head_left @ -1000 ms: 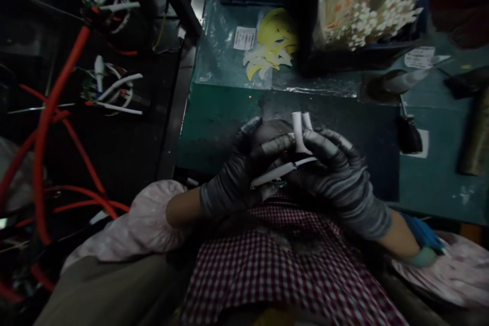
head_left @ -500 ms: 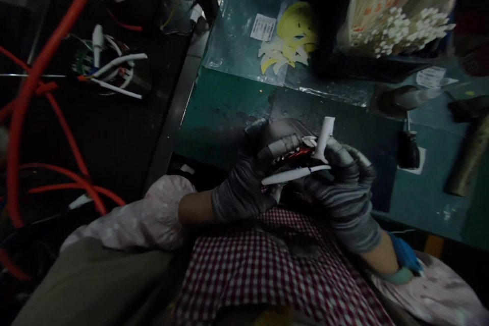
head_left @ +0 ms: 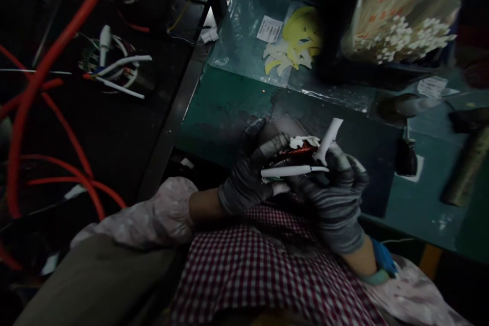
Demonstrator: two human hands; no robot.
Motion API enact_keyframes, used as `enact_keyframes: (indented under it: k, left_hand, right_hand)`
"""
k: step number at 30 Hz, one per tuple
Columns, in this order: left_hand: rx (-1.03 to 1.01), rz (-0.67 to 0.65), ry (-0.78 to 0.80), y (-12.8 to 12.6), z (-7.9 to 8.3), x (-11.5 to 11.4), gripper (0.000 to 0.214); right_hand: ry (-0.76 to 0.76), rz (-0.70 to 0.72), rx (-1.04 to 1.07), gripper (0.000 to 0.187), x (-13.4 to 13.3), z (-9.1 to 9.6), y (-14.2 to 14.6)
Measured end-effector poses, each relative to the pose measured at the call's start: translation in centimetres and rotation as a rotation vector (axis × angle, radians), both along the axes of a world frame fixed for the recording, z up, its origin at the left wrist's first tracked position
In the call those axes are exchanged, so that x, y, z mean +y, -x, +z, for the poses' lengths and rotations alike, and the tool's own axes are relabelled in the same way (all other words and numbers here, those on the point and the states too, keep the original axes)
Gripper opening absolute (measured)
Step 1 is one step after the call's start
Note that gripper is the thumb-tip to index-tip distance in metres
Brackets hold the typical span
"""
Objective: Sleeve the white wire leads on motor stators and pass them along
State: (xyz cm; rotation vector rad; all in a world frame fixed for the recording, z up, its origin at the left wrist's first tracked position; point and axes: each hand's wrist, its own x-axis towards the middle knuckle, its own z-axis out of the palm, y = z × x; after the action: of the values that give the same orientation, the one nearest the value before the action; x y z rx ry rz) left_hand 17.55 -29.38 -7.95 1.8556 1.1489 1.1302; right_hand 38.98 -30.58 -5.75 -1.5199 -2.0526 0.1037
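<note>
Both my hands wear grey gloves and meet over my lap at the front edge of a green bench (head_left: 221,112). My left hand (head_left: 250,175) is closed round a small wound coil part (head_left: 301,148) with red-brown wire and white paper edges. My right hand (head_left: 334,188) is closed too, pinching a white tube (head_left: 328,138) that sticks up at a slant from the coil. A thin white sleeved lead (head_left: 292,170) lies across between the two hands.
A clear bag of yellow and white paper pieces (head_left: 292,46) lies at the bench's back. A bundle of white tubes (head_left: 401,25) stands at the back right. A small dark bottle (head_left: 405,155) and a brass cylinder (head_left: 464,173) sit right. Orange cables (head_left: 46,71) and wired parts (head_left: 110,69) fill the left.
The view has shifted, so the hands sit lower right. The white tube has tilted to the right, and the coil's red-brown winding and white paper edges have come into sight.
</note>
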Motion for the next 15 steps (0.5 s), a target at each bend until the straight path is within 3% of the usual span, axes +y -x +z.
enact_keyframes:
  k: [2, 5, 9, 15]
  left_hand:
    - [0.018, 0.034, -0.060, -0.3, 0.4, 0.7, 0.084]
    - [0.084, 0.010, -0.115, -0.9, 2.1, 2.2, 0.072]
    - [0.211, -0.028, -0.094, -1.7, 4.2, 3.3, 0.069]
    - [0.328, -0.063, -0.014, -2.0, 5.4, 3.6, 0.066]
  right_hand:
    - [0.048, 0.058, 0.018, 0.060, 0.1, -0.2, -1.2]
    - [0.136, 0.191, 0.086, 0.046, 0.8, 0.2, -3.5]
    - [0.206, 0.188, 0.203, 0.026, 2.4, 0.4, -5.0]
    - [0.368, 0.270, 0.326, 0.026, 3.4, -0.7, -5.4]
